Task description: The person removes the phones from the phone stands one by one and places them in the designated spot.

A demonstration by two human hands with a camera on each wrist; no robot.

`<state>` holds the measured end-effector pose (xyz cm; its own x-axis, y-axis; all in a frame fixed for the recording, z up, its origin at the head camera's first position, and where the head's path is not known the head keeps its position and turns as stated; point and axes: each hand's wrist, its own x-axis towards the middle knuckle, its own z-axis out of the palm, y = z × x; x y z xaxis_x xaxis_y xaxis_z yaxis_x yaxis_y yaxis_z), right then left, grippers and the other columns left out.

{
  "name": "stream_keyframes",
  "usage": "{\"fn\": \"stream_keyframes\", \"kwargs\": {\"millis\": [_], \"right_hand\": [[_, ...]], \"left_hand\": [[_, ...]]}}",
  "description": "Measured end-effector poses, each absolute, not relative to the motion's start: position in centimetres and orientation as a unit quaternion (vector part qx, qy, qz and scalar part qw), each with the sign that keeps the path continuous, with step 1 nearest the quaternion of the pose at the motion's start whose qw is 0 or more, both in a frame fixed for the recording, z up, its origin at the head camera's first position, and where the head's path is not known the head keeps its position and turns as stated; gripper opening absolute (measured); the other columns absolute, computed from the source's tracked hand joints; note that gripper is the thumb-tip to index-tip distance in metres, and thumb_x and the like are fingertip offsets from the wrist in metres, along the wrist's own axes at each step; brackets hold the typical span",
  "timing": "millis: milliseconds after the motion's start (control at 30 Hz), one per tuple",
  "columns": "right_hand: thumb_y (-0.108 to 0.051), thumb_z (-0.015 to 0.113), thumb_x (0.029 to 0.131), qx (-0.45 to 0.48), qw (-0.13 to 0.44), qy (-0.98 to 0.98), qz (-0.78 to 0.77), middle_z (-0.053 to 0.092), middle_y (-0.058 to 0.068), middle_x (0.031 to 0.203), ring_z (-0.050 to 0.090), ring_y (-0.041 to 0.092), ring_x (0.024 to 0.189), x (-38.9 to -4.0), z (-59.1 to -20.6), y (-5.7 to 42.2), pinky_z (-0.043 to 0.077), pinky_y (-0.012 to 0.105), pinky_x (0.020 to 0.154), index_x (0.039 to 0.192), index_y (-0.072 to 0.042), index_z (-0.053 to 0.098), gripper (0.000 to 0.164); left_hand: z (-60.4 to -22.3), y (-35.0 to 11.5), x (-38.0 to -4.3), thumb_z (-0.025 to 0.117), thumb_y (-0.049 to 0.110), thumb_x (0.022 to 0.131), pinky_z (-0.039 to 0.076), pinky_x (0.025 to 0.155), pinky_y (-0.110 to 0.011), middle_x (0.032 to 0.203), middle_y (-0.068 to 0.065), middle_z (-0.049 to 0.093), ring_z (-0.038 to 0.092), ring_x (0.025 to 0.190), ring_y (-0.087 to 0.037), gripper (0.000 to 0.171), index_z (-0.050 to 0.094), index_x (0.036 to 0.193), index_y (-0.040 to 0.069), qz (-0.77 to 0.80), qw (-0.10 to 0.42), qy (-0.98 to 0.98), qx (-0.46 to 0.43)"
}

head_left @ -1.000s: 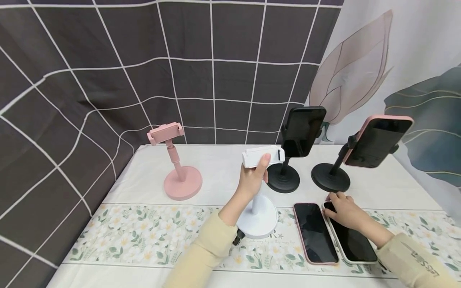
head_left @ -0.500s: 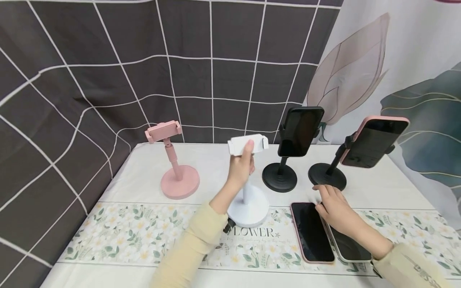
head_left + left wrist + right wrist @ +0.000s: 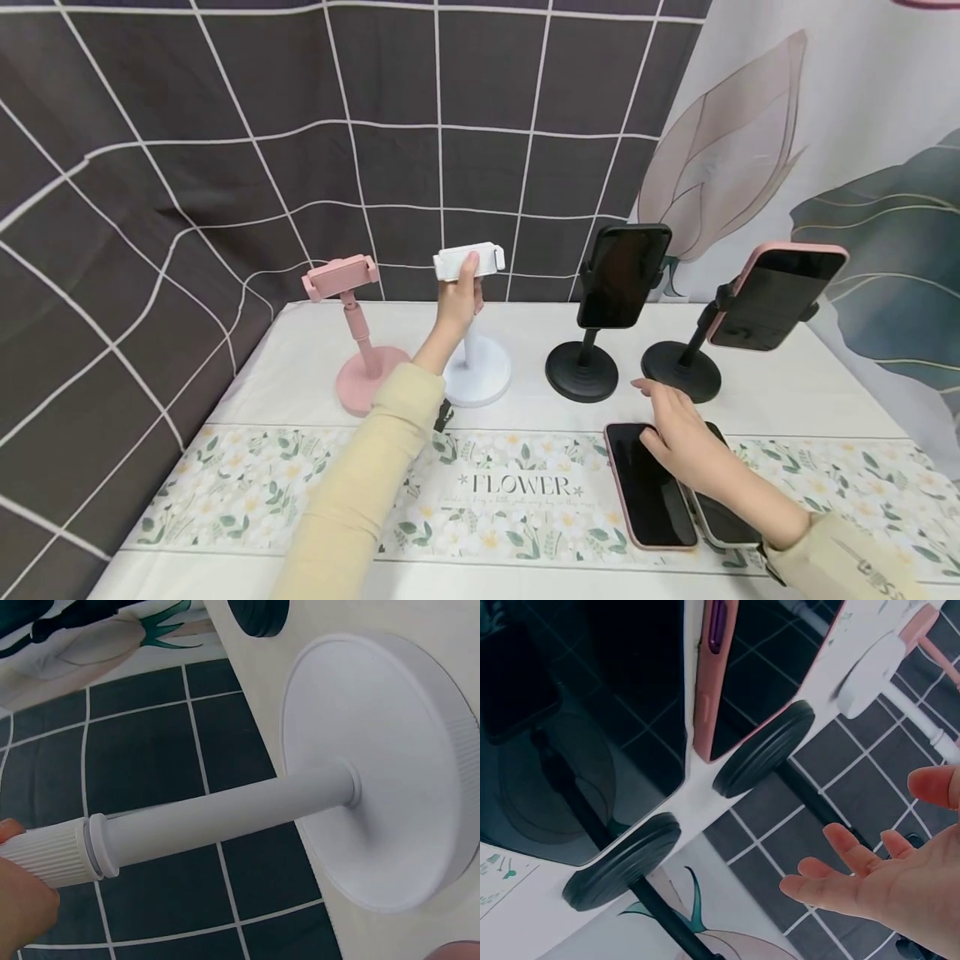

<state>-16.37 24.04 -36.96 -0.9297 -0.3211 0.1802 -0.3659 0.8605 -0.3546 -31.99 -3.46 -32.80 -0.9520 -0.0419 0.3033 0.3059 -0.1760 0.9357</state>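
A person's left hand [image 3: 456,307] is gripping a white phone stand [image 3: 480,375] by its upright post, the fingers curling round the ribbed collar and the thumb lying against the back of the clamp at the top. The stand is standing between a pink stand [image 3: 358,323], on the left, and two black stands [image 3: 582,372] on the right; whether its round base is resting fully on the counter [image 3: 258,392] is impossible to tell. The left sleeve [image 3: 348,492] is partly covering the pink stand's base. The right hand [image 3: 693,446] is hovering near the front, its fingers loosely spread and holding nothing, and is hiding parts of two phones lying flat side by side: a pink-rimmed phone [image 3: 652,492] and a white-rimmed phone [image 3: 723,515]. Each black stand is carrying a phone, the nearer-to-centre one a black phone [image 3: 625,275], the other a pink-edged phone [image 3: 778,296]. A floral band [image 3: 247,492] lettered "FLOWER" is running across the counter, while a dark grid cloth [image 3: 480,171] is hanging behind.
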Motion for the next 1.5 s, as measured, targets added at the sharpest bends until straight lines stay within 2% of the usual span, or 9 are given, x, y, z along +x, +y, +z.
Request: {"fn": "stream_keyframes", "kwargs": {"millis": [533,633,767,900,1033,1133,1200,1367,1500], "right_hand": [[0.008,0.053,0.081,0.227,0.157,-0.926,0.256,0.038,0.025,0.132,0.037,0.042,0.119,-17.8,-35.1,22.5,0.033,0.057,0.093,0.134,0.006,0.031,0.057],[0.011,0.052,0.080,0.222,0.216,-0.903,0.299,0.039,0.026,0.130,0.039,0.036,0.119,-18.4,-34.7,21.9,0.035,0.044,0.099,0.131,0.008,0.034,0.055],[0.019,0.045,0.080,0.225,0.295,-0.809,0.456,0.045,0.013,0.127,0.046,0.017,0.119,-19.3,-33.8,21.2,0.039,0.016,0.096,0.126,0.012,0.037,0.047],[0.015,0.038,0.087,0.205,0.348,-0.687,0.604,0.048,-0.001,0.124,0.049,0.011,0.118,-20.6,-32.5,20.8,0.043,0.014,0.092,0.124,0.007,0.042,0.038],[-0.002,0.037,0.095,0.113,0.332,-0.616,0.706,0.048,0.001,0.125,0.043,0.019,0.125,-22.4,-31.2,20.5,0.038,0.030,0.105,0.131,-0.008,0.044,0.038],[-0.018,0.037,0.098,0.064,0.282,-0.577,0.763,0.043,0.003,0.135,0.035,0.022,0.134,-24.1,-30.5,20.3,0.027,0.042,0.110,0.140,-0.016,0.040,0.042],[-0.027,0.034,0.100,0.047,0.258,-0.568,0.780,0.041,0.002,0.140,0.036,0.018,0.132,-25.4,-30.1,20.2,0.027,0.037,0.105,0.142,-0.021,0.040,0.042],[-0.032,0.025,0.104,0.000,0.253,-0.578,0.776,0.060,-0.003,0.096,0.050,0.006,0.078,-27.9,-29.3,20.0,0.034,0.018,0.063,0.107,-0.020,0.063,0.041],[-0.028,0.028,0.104,-0.023,0.252,-0.570,0.782,0.052,-0.005,0.073,0.047,0.007,0.066,-28.6,-29.0,19.5,0.039,0.017,0.059,0.076,-0.017,0.060,0.043]], "left_hand": [[-33.6,-4.1,-34.0,0.039,0.026,0.101,0.031,0.037,-0.014,0.049,0.008,0.034,0.032,0.034,-0.001,0.031,0.041,0.073,0.011,-0.733,0.145,-0.657,-0.099],[-33.6,-4.2,-33.6,0.041,0.025,0.100,0.035,0.041,-0.015,0.056,0.003,0.043,0.039,0.037,-0.002,0.030,0.046,0.078,0.006,-0.710,0.176,-0.677,-0.080],[-34.2,-3.0,-31.3,0.046,0.023,0.098,0.050,0.078,-0.022,0.102,-0.015,0.056,0.061,0.084,-0.016,0.031,0.047,0.118,0.000,-0.700,0.228,-0.676,-0.015],[-35.5,-0.8,-27.8,0.049,0.020,0.095,0.021,0.116,-0.039,0.145,-0.020,0.020,0.025,0.138,-0.033,0.066,0.013,0.147,0.003,-0.736,0.227,-0.635,0.053],[-36.2,1.6,-24.6,0.048,0.011,0.092,0.011,0.118,-0.045,0.152,-0.015,0.012,0.011,0.144,-0.031,0.067,0.011,0.148,0.006,-0.758,0.233,-0.609,0.022],[-35.5,3.6,-23.5,0.047,0.004,0.091,0.012,0.118,-0.045,0.152,-0.012,0.019,0.016,0.143,-0.027,0.062,0.017,0.145,0.004,-0.735,0.249,-0.622,-0.100],[-34.4,4.9,-23.9,0.045,0.006,0.092,0.017,0.117,-0.041,0.151,-0.010,0.025,0.022,0.141,-0.023,0.058,0.021,0.145,0.004,-0.705,0.249,-0.640,-0.174],[-31.9,7.8,-27.6,0.034,0.017,0.102,0.033,0.109,-0.024,0.142,-0.012,0.044,0.040,0.133,-0.017,0.041,0.039,0.139,0.001,-0.677,0.225,-0.665,-0.220],[-31.5,9.3,-28.9,0.025,0.014,0.104,0.039,0.105,-0.026,0.130,-0.019,0.056,0.051,0.125,-0.024,0.040,0.051,0.128,-0.005,-0.689,0.205,-0.665,-0.201]]}}
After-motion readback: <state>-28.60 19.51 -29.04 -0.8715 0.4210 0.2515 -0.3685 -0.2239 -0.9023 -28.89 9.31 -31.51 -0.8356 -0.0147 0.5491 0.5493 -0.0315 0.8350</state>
